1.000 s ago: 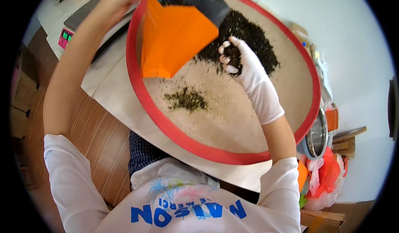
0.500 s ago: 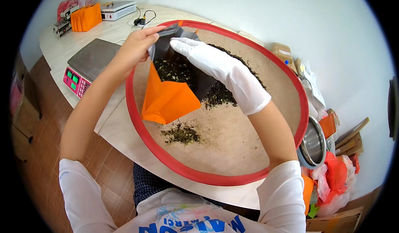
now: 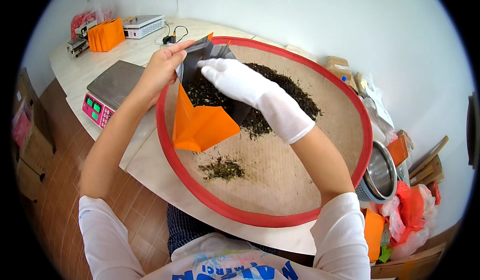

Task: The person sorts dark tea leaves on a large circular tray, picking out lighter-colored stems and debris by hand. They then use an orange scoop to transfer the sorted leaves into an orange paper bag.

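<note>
My bare left hand (image 3: 162, 70) pinches the upper left edge of an orange bag (image 3: 205, 127) with a shiny dark grey inside. The bag is tilted over the left part of a large round tray (image 3: 280, 192) with a red rim. In its mouth lie dark dried leaves (image 3: 202, 94). My right hand (image 3: 240, 82), in a white glove, reaches into the mouth, fingers stretched out against the dark inner side. Its palm side is hidden. Behind the glove a broad heap of dried leaves (image 3: 295, 92) covers the tray's far part; a small pile of leaf bits (image 3: 222, 168) lies nearer me.
Left of the tray stands a scale (image 3: 112, 85) with a pink lit panel. Farther back are upright orange bags (image 3: 106, 35) and a white boxy device (image 3: 143, 26). To the right are a metal bowl (image 3: 381, 170), red and clear plastic bags (image 3: 407, 215) and cardboard boxes (image 3: 340, 67).
The view has shifted slightly, so the table appears lower. My gloved right hand has shifted a little at the bag's mouth, its fingers flatter. My left hand keeps its hold on the bag.
</note>
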A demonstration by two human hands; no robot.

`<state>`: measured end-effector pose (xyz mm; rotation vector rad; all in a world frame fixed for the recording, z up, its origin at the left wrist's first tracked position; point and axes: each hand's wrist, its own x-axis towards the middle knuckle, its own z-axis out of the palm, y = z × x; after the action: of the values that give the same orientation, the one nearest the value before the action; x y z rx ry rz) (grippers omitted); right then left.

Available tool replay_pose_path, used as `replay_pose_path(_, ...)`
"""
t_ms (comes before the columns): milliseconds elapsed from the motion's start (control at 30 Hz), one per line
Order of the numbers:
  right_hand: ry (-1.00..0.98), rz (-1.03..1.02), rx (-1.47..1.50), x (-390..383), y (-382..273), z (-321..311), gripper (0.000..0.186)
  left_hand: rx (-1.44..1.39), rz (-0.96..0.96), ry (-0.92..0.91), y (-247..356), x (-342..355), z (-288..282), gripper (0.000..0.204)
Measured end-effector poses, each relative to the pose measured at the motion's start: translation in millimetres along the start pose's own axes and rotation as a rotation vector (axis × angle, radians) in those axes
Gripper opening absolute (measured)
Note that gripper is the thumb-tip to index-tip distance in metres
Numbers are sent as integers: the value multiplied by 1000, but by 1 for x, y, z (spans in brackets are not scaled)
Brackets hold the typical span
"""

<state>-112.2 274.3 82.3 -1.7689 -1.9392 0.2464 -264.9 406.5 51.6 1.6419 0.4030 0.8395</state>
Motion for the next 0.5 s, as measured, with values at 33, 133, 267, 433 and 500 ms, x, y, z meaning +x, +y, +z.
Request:
replay_pose_path(33, 44, 24, 135, -4, -1, -10, 42, 41, -31, -10, 4, -1, -1, 38)
replay_pose_path(133, 151, 98, 591, -13, -4, -23, 42, 39, -73, 4, 11, -4, -5, 38)
replay_pose_path(267, 475, -70, 729, -31, -19, -35, 42, -159, 6, 196, 16, 7, -11, 36)
replay_pose_path(433, 618, 33, 660, -57, -10, -30, 47, -374, 193, 430, 28, 80, -78, 21)
replay_pose_path(500, 546, 75, 597, -68, 6, -22, 47, -332, 205, 448, 35, 107, -116, 16)
